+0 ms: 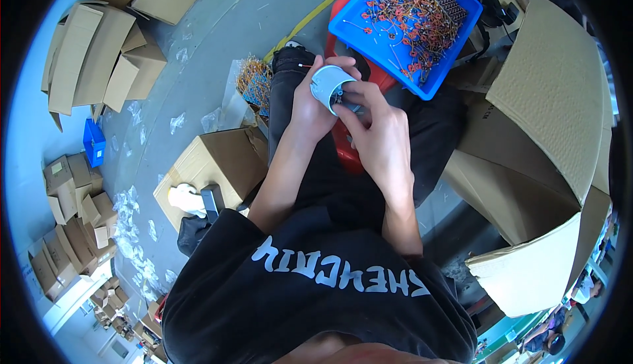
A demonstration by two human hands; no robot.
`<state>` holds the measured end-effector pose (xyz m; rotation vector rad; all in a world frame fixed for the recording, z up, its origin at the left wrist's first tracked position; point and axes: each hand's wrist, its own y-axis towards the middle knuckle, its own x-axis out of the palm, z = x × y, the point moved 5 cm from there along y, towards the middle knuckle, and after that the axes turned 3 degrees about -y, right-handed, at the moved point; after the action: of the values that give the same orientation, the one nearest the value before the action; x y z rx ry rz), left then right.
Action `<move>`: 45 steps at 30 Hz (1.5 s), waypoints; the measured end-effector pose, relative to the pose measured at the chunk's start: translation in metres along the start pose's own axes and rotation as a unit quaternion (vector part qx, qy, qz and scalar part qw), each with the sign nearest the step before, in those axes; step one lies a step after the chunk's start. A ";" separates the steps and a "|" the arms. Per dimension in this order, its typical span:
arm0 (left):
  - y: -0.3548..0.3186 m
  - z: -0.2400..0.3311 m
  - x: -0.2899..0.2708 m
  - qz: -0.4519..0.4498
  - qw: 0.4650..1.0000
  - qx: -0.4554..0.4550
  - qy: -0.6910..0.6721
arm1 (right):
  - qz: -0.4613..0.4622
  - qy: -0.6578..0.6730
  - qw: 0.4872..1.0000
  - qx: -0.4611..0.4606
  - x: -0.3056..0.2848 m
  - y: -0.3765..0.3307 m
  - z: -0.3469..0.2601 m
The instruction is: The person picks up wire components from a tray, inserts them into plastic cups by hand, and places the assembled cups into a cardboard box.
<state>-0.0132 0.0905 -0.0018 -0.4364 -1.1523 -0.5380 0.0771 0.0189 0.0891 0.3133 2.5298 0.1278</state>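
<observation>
A pale blue-white cylindrical housing [322, 80], open at one end, is held above my lap. My left hand [311, 112] wraps round its side, fingers closed on it. At the open end, my right hand [381, 132] has its thumb and bent fingers closed at the rim and partly inside. Dark small parts show in the opening; what the right fingertips pinch is hidden. A thin wire [304, 66] with a reddish tip sticks out on the left of the housing. Beyond the hands, a blue tray [353, 26] holds many small red parts with wires and rows of dark pieces.
The tray rests on a red stool [348, 151]. Bundled wires [254, 79] lie left of my leg. A cardboard box [227, 156] carries a white glove [186, 199] and a dark block. A large open carton [547, 100] stands right. Plastic scraps litter the floor; people appear lower right.
</observation>
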 end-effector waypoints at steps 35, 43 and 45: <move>0.001 0.003 -0.012 0.044 0.992 -0.050 0.103 | 0.130 0.034 0.988 -0.075 -0.003 0.022 0.004; 0.000 -0.001 -0.026 0.172 0.977 -0.011 0.123 | 0.134 0.041 0.987 -0.077 -0.001 0.020 0.008; 0.001 0.000 -0.024 0.189 0.974 -0.008 0.124 | 0.126 0.052 0.989 -0.065 -0.003 0.018 0.008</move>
<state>-0.0198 0.0951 -0.0247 -0.5708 -0.7983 -0.2600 0.0873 0.0359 0.0866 0.5857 2.5601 0.4153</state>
